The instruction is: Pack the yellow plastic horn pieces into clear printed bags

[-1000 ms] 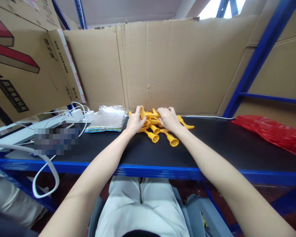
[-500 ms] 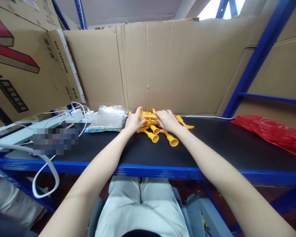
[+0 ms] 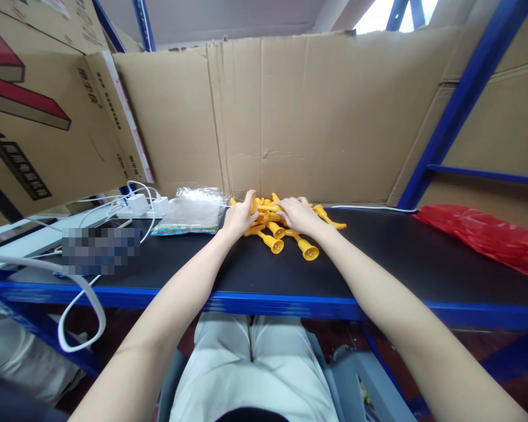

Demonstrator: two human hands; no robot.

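Observation:
A pile of several yellow trumpet-shaped pieces (image 3: 272, 243), each with a flared open mouth and a thin, partly bent tail, lies on the black tabletop against the cardboard. My left hand (image 3: 240, 218) is closed around one yellow piece (image 3: 268, 207) at the pile's left side, its thumb raised. From the right, my right hand (image 3: 300, 214) grips the far end of that same piece with curled fingers. One loose piece (image 3: 310, 251) has its mouth turned toward me, below my right hand. Another (image 3: 330, 217) sticks out beyond that hand. My hands hide part of the pile.
Left of the pile lies a clear plastic packet (image 3: 189, 214). White chargers (image 3: 137, 204) with cables stand farther left, beside a blurred-out item (image 3: 101, 251). A red plastic bag (image 3: 479, 234) rests at right. A cardboard wall (image 3: 325, 123) rises behind; the blue table edge (image 3: 281, 303) runs in front.
Both hands stay almost in place on the yellow piece. My left hand has turned it slightly, so its flared mouth shows less. The pile looks unchanged.

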